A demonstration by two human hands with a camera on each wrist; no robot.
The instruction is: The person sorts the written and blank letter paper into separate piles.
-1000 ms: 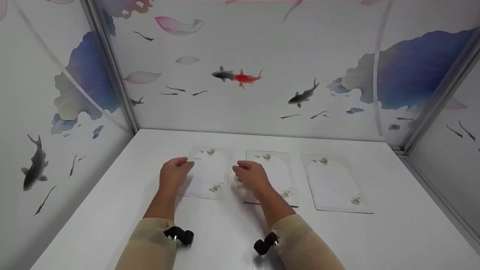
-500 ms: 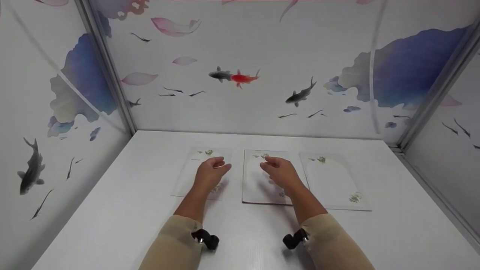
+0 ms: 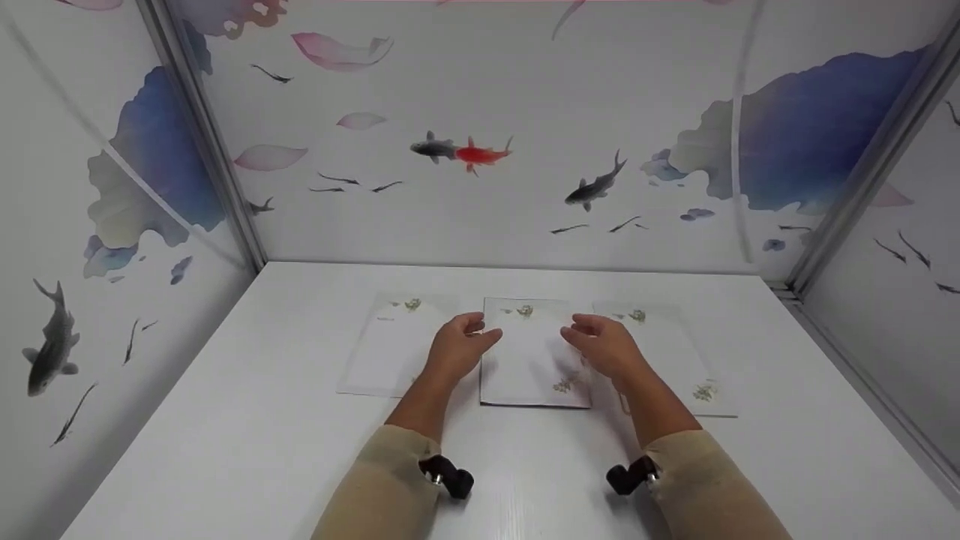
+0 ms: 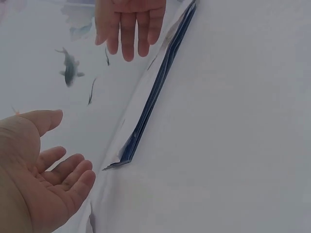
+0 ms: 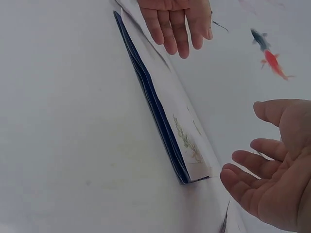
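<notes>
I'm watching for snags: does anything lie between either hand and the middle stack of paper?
Nothing visible does. The left hand and right hand hover at either side of the middle stack, with no object in between. The left paper and right paper lie flat on the table, below the hands.
</notes>
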